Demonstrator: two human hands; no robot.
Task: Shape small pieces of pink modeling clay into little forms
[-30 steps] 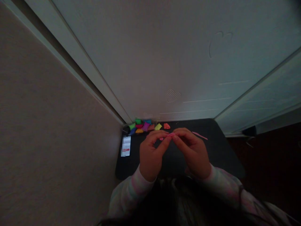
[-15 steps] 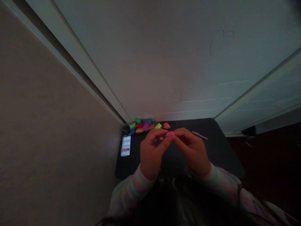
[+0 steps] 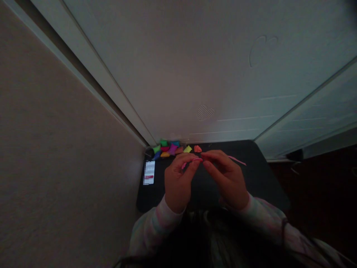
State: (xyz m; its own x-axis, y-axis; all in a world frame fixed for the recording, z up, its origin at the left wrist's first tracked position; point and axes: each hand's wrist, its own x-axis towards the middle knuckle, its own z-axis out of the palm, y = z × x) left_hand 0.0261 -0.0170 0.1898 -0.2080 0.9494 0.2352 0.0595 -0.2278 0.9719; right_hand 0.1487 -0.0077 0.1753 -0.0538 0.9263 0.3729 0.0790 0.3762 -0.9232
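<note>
Thumb and fingers of my left hand (image 3: 180, 178) are pinched on a small flat piece of pink modelling clay (image 3: 198, 159), mostly covered by the fingers. Just to its right, my right hand (image 3: 227, 176) has thumb and forefinger apart, with nothing visible between them. Both hands are above a dark table (image 3: 259, 186). A bit of pink also shows through the gap in my left hand. Beyond my right hand a long thin pink strip (image 3: 237, 160) lies on the table.
Several colourful clay packets (image 3: 173, 149) are bunched at the table's back left. An orange lump (image 3: 198, 149) and a yellow piece (image 3: 187, 149) are beside them. A phone with a lit screen (image 3: 150, 173) lies at the left edge. A white panel (image 3: 178, 74) rises behind the table.
My right thumb and forefinger have come off the pink clay and parted. The piece stays in my left hand, tilted and more hidden by its fingers.
</note>
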